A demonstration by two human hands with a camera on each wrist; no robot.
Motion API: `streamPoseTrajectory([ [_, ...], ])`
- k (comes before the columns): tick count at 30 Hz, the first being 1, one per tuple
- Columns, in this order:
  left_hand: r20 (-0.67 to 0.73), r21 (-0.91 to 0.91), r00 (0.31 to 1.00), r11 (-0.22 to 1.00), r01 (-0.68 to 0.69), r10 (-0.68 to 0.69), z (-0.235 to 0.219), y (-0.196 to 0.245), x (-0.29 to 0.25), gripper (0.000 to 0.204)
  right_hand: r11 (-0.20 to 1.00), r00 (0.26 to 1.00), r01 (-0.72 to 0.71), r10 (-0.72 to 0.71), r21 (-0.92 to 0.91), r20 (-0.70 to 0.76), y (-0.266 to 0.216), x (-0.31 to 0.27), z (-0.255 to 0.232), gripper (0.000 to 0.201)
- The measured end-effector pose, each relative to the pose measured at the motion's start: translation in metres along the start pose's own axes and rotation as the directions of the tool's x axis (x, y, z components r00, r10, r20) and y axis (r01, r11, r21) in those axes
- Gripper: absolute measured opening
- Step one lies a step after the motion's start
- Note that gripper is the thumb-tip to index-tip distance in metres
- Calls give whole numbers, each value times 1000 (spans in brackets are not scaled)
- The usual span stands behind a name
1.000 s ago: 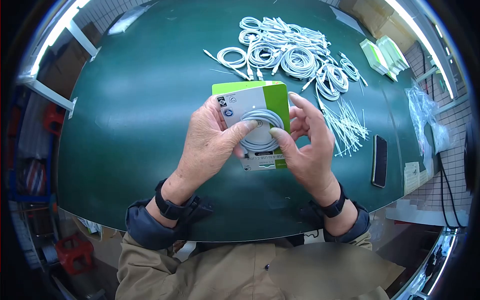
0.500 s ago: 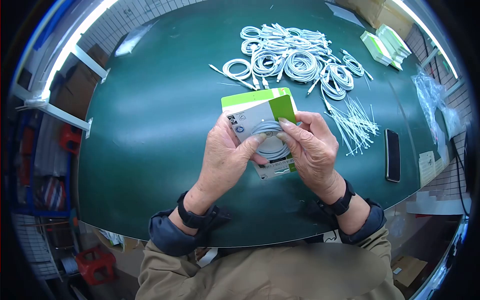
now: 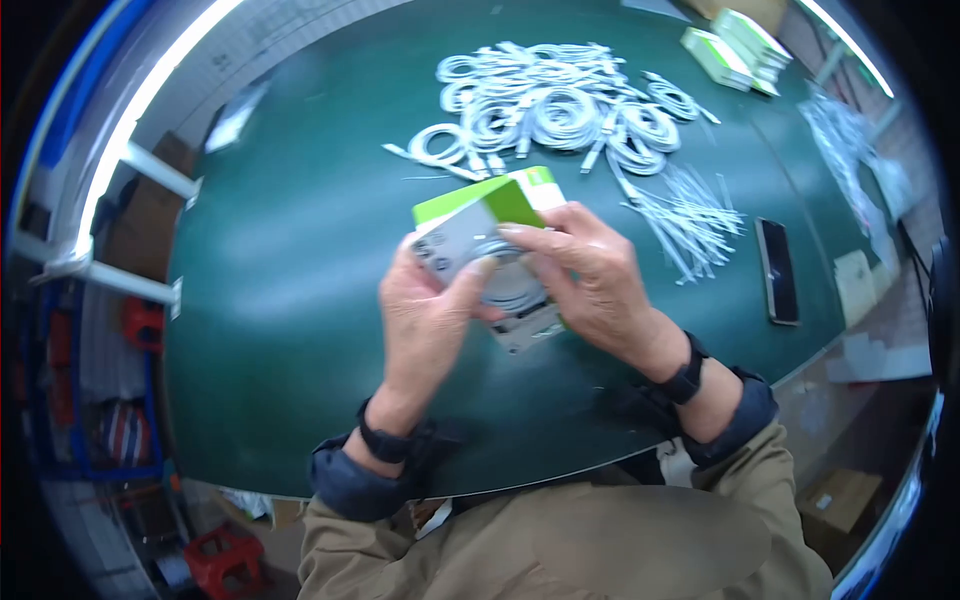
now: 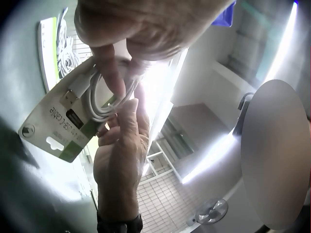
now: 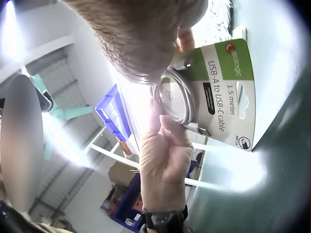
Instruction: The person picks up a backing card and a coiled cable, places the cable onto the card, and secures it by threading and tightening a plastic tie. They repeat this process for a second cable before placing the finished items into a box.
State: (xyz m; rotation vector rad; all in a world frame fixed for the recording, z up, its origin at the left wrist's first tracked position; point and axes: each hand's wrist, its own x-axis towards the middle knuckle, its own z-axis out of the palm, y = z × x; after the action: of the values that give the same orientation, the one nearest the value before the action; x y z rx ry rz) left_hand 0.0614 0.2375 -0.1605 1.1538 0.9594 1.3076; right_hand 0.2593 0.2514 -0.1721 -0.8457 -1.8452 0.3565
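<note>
My left hand [image 3: 425, 310] grips a white and green packaging card [image 3: 450, 240], with its thumb pressed over a coiled white USB cable [image 3: 512, 292] on the front. The card reads "USB-A to USB-C cable" in the right wrist view, where the USB-A plug [image 5: 198, 128] sticks out beside the coil. From the other side my right hand [image 3: 600, 285] reaches in, thumb and index finger pinching at the coil's edge, as the left wrist view shows. Another green-topped card [image 3: 440, 207] sits behind the first one. Fingers hide part of the coil.
A pile of coiled white cables [image 3: 560, 115] covers the table's far middle. Loose white cable ties [image 3: 690, 225] lie to its right, near a black phone [image 3: 777, 270]. Green and white cards [image 3: 735, 55] are stacked at the back right; a clear plastic bag [image 3: 850, 160] lies right.
My right thumb and fingers, spread apart at the card's edge earlier, have come together over the coil. The card has tilted further counterclockwise. The head view has shifted and blurred.
</note>
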Motion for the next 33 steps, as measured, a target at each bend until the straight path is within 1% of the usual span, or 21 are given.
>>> streamPoseTrajectory([
  [1,-14,19,1000,1000,-10,11,-3,-1,1,36,1000,1000,-17,17,1,-12,0,1,-1,35],
  [4,-83,60,991,993,-104,108,-12,0,5,31,963,971,-206,223,174,-83,-7,11,-22,30],
  [5,-108,88,983,987,-138,147,-17,1,7,29,975,971,-219,220,24,-92,1,13,-35,26],
  [7,-155,160,956,961,-226,251,-27,3,11,25,939,973,-226,206,-259,-101,29,17,-63,20],
  [8,-160,160,948,955,-250,275,-31,5,12,24,880,958,-285,269,-381,-95,40,16,-76,19],
  [10,-173,167,931,941,-294,321,-34,5,15,22,708,915,-371,388,-601,-108,58,10,-100,20],
  [13,-133,160,919,923,-350,372,-33,-2,16,23,477,803,-400,593,-782,-50,69,2,-116,30],
  [16,-116,151,933,935,-322,341,-29,1,12,22,413,595,-547,804,-728,9,79,4,-119,33],
  [20,-64,187,946,935,-302,319,-28,2,11,26,434,666,-466,746,-771,17,87,-2,-115,28],
  [21,-38,190,949,935,-299,312,-29,2,10,29,505,774,-394,633,-768,18,94,-11,-114,25],
  [22,-27,202,953,935,-290,302,-32,3,10,28,536,820,-361,573,-763,14,101,-16,-113,23],
  [23,-13,202,954,935,-292,301,-30,2,9,27,536,834,-345,551,-770,11,105,-21,-113,22],
  [25,12,215,952,929,-301,305,-31,-2,10,25,516,836,-337,549,-787,3,117,-26,-116,19],
  [28,53,253,928,894,-369,369,-33,-10,8,22,486,818,-361,574,-796,-20,133,-28,-124,17],
  [30,99,288,896,849,-442,433,-28,-3,5,20,486,833,-365,551,-794,-46,127,-31,-125,17],
  [31,136,319,879,820,-476,458,-26,9,4,21,488,844,-367,532,-792,-63,122,-31,-122,16],
  [32,126,294,860,809,-509,495,-24,11,4,22,464,840,-380,535,-800,-89,113,-26,-122,14],
  [33,134,312,837,779,-543,530,-24,12,5,22,475,840,-392,534,-788,-97,102,-18,-118,14],
])
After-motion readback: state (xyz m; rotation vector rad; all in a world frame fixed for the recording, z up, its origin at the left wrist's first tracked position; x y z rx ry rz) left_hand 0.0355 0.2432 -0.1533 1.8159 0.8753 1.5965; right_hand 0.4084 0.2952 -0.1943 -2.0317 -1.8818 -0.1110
